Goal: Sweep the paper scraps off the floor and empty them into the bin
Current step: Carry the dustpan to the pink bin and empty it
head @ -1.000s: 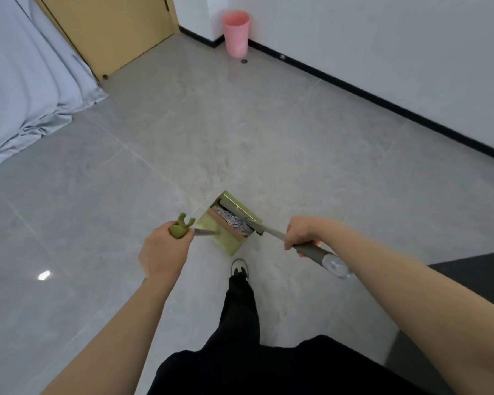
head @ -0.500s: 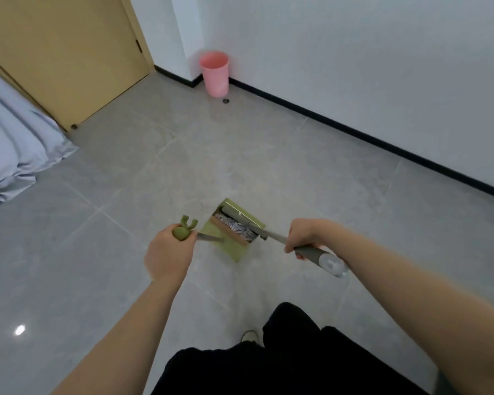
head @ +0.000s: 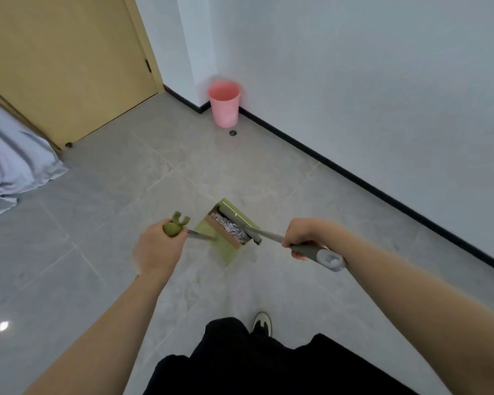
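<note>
Ahead, bin [head: 224, 105] in corner, open floor [head: 183, 178]

a pink bin [head: 224, 103] is seen against a white wall [head: 354, 81] edged with a black skirting strip [head: 382, 192]. the floor [head: 126, 195] is laid in pale grey tiles with faint mottling. an olive-green dustpan [head: 228, 246] is filled with white-and-grey paper scraps [head: 231, 231]. a grey broom handle [head: 311, 250] and a tan door [head: 63, 61] are shown; black trousers [head: 268, 363] and pale blue-grey cloth [head: 12, 163] are visible.
</note>
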The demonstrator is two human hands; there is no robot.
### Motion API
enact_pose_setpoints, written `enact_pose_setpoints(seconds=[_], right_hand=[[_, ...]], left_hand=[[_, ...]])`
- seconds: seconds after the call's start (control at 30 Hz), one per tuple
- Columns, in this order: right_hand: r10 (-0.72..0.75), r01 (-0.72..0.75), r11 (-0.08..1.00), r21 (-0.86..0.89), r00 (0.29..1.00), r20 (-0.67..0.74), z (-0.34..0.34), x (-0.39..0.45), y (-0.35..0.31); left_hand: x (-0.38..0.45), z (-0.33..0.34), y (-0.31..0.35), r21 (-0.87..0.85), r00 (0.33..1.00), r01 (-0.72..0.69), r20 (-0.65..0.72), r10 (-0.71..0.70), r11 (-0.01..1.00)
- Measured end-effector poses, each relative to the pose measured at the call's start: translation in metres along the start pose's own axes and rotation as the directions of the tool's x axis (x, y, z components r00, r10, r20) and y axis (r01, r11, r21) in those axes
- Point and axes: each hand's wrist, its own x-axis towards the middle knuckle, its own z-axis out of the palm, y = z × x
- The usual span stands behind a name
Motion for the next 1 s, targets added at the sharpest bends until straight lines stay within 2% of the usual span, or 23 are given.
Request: enact_pose_setpoints(seconds=[0.17,0.33,0.73,1.0], right_hand=[[-0.076,0.068,0.989,-0.129,0.995,-0.062,-0.087,0.046,-0.055],[-0.121,0.104,0.978,-0.179,0.989,-0.088,-0.181,0.108,-0.117],[-0.269,0.227,0.951,-0.208,0.942,-0.203,-0.393,0.230,-0.269],[-0.351,0.316,0.933,-0.170,0.902,-0.251,-0.533,0.318,-0.335]], left_hand=[[0.082,0.020,0.063,-0.014,0.999,0.034,-0.035,-0.034,0.999],[0.194,0.047,0.116,-0.020,0.996,0.010,-0.088,-0.012,1.000],[0.455,0.068,0.262,-0.106,0.987,-0.018,-0.162,0.000,0.994],[0.594,0.104,0.367,-0.008,0.967,-0.032,-0.255,0.029,0.999]])
